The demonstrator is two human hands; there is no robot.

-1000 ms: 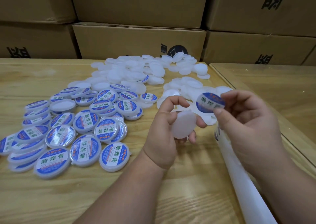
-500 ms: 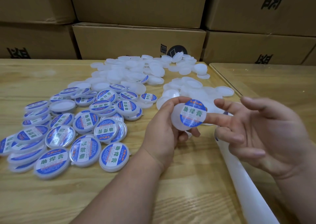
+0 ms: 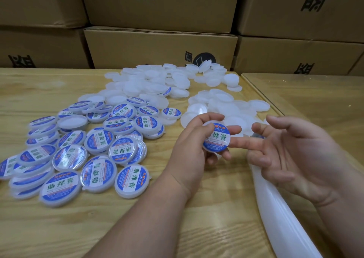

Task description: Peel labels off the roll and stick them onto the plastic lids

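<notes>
Left hand [image 3: 189,149] curled round a labelled plastic lid [image 3: 216,138], pinching its rim. Right hand [image 3: 291,155] open, fingers spread, one fingertip [image 3: 235,142] touching the lid's edge.

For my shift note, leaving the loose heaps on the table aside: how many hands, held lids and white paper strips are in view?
Hands: 2 (left hand, right hand)
Labelled lid in the left hand's grip: 1
White strip: 1
Total: 4
</notes>
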